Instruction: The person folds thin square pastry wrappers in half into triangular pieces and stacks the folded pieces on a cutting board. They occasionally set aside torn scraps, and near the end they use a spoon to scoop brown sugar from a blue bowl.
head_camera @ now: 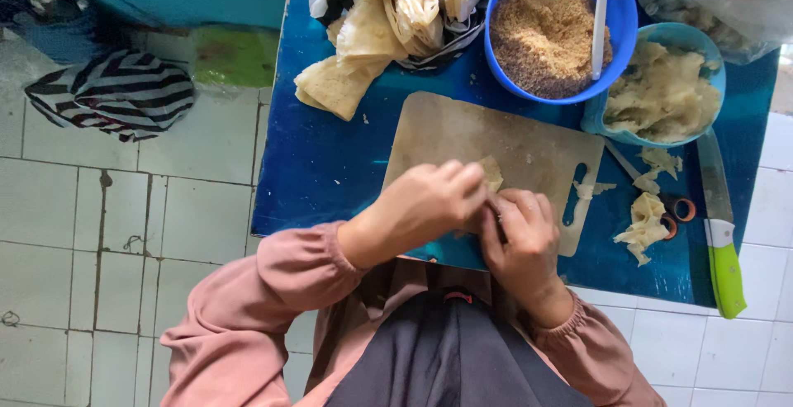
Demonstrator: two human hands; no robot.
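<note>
Both my hands meet over the near edge of a pale cutting board [462, 139] on a blue table [322, 168]. My left hand [429, 205] and my right hand [522, 238] together pinch a small folded piece of pale dough wrapper [492, 172]; only its top edge shows between the fingers. What lies inside the fold is hidden.
A blue bowl of brown crumbs [545, 35] with a white spoon [600, 19] stands at the back. Beside it is a smaller blue bowl of pale filling [661, 93]. Wrappers in a bag [396, 11], dough scraps [644, 225] and a green-handled knife [720, 234] lie around. A striped cloth [116, 93] is on the tiled floor.
</note>
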